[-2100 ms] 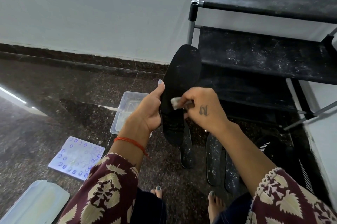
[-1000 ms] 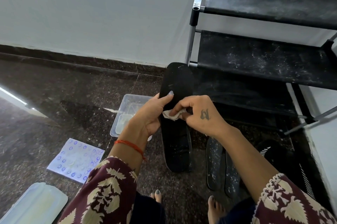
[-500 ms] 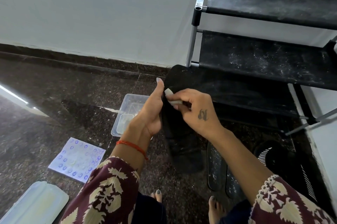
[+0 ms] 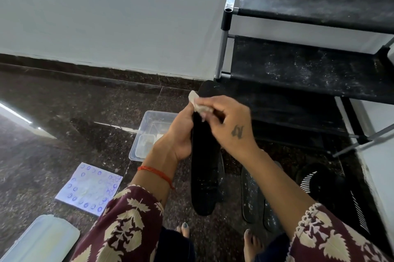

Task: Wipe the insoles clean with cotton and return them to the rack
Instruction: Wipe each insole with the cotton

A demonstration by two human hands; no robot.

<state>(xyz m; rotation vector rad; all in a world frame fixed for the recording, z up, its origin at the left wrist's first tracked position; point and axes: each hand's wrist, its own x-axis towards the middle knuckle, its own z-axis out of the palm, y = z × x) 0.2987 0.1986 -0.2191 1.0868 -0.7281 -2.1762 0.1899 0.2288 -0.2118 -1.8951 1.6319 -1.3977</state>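
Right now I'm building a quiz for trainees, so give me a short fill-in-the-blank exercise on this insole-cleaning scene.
1. The right hand pinches a wad of ____ against the black insole.
2. The left hand wears a ____ thread at the wrist.
3. The clear plastic tub sits on the ____.
4. The rack shelves look ____ with white specks.

Missing words: cotton; red; floor; dusty

Probably home (shoe rack (image 4: 298, 65), barefoot).

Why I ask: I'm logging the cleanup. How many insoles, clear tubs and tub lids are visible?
Flat black insoles: 4 (1 held, 3 on floor)
Clear rectangular plastic tub: 1
Pale translucent plastic lid: 1
Total: 6
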